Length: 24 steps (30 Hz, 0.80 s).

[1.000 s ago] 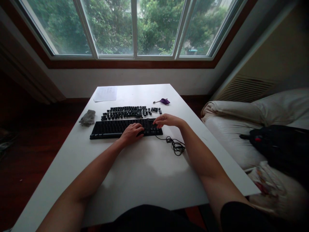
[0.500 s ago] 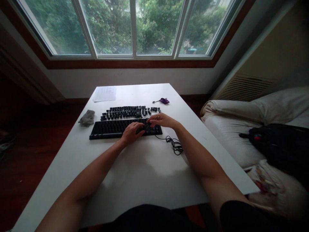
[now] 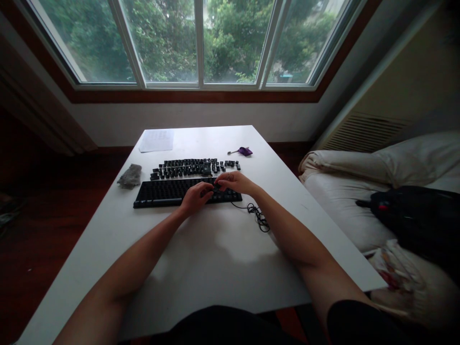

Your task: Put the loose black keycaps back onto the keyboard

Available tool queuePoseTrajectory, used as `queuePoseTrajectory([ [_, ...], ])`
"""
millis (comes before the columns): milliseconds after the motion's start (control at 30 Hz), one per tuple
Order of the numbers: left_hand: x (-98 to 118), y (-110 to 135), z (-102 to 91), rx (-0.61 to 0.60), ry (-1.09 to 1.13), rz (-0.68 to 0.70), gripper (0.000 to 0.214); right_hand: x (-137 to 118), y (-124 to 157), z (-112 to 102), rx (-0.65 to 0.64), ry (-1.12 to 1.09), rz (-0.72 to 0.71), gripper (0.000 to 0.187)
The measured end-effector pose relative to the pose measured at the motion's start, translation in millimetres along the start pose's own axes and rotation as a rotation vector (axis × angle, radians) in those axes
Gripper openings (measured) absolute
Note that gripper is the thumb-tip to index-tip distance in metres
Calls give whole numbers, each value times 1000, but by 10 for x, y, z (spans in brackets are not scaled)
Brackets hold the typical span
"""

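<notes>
A black keyboard [image 3: 160, 191] lies on the white table with my two hands over its right half. My left hand [image 3: 194, 196] rests at its front edge, thumb and fingers drawn together. From the right, my right hand [image 3: 234, 181] reaches in with its fingers pinched, the fingertips close to those of the left. Whatever small thing they hold, if any, is too dark to make out. Behind the keyboard, loose black keycaps [image 3: 185, 167] are laid out in rows.
A grey cloth [image 3: 130, 176] is left of the keycaps. Farther back lie a sheet of paper [image 3: 157, 141] and a purple item with a thin handle [image 3: 245, 151]. The coiled cable [image 3: 259, 216] sits beside my right forearm. A black bag [image 3: 420, 215] rests on the sofa.
My right hand has moved slightly left and down, towards my left hand. The fingers of my left hand have closed and the fingertips of both are now nearer each other.
</notes>
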<state>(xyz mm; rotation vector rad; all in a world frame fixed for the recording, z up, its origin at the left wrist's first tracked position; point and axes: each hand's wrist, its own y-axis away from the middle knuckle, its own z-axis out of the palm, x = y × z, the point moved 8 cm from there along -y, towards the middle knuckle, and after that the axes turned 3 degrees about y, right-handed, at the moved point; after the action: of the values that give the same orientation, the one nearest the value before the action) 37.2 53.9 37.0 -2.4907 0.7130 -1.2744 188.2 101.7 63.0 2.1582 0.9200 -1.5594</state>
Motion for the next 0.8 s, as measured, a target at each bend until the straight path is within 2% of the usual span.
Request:
queuePoseTrajectory([
  [200,-44,-7,-19,12,-9,-25,19,11,-21,26,76,57,-31,32],
  [333,-67,-6,-57,37,-64,-49,20,-48,-14,72,114,221,-79,32],
  [533,-82,-24,-61,8,-142,-53,14,-172,12,156,202,417,-104,30],
  [800,-50,-38,-53,-40,-240,-1,10,-104,18,182,263,379,-78,31],
])
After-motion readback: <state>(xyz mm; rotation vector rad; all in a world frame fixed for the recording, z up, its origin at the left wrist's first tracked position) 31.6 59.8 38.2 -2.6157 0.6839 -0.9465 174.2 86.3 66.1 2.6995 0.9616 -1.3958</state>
